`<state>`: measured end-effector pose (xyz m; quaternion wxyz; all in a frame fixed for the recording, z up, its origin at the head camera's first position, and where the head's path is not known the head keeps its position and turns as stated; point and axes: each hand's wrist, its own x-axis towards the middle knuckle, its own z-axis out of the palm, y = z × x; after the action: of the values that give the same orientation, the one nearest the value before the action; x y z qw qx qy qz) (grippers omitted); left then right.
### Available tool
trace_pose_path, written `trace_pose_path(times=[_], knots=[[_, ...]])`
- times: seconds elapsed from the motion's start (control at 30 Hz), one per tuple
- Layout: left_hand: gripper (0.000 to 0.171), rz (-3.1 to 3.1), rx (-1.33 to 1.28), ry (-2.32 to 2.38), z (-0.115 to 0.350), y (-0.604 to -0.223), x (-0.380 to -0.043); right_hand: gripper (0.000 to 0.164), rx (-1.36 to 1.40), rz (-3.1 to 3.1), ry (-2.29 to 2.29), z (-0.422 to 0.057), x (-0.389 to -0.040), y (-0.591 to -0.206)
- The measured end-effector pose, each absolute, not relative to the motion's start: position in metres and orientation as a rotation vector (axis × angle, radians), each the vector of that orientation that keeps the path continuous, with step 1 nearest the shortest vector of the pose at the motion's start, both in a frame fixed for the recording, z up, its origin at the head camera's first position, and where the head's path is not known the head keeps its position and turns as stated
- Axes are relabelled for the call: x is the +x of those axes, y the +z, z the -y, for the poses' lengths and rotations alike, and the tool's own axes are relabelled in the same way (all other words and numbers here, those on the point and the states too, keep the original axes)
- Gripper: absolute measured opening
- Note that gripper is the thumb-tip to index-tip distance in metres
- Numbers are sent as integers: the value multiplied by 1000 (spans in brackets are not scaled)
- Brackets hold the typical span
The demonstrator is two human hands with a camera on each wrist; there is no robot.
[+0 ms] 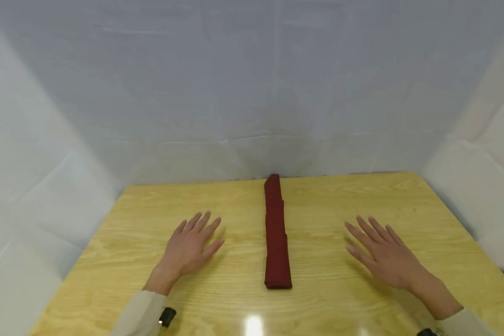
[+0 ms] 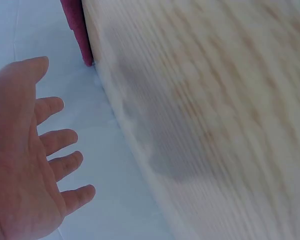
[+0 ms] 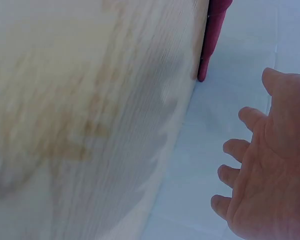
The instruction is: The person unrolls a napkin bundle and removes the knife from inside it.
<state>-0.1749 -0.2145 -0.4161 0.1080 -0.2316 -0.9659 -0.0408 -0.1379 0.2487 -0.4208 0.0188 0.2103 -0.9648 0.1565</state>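
Centrally, the folded maroon cloth (image 1: 276,238) lies on the wood-grain table (image 1: 130,224), its long axis running from the near side to the back edge. Its far end is narrower and reaches that edge; its near end is broader and blunt. The right-hand border is stepped, which suggests layers doubled over one another with imperfect alignment. The cloth lies flat and appears to need no support from either hand.

The left hand (image 1: 189,249) is positioned to the left of the cloth, the right hand (image 1: 388,261) to the right, both well apart from it. In each case the grip is released: fingers extended and spread, nothing held. Shadows on the table indicate that both palms are raised off the surface. The near-mirrored placement presumably gives both hands similar access to the cloth without disturbing its layers.

White sheeting (image 1: 273,93) stands behind the table and along both sides, probably as a plain screen. Pale sleeves (image 1: 138,315) end at the wrists, leaving the hands unobstructed.
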Motion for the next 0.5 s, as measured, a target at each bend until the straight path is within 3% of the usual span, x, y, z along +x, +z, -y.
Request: trace_pose_path(times=[0.5], knots=[[57,2869,-763,-167,195,-414,-187,58,669,2964,469,-238,-133,-422]])
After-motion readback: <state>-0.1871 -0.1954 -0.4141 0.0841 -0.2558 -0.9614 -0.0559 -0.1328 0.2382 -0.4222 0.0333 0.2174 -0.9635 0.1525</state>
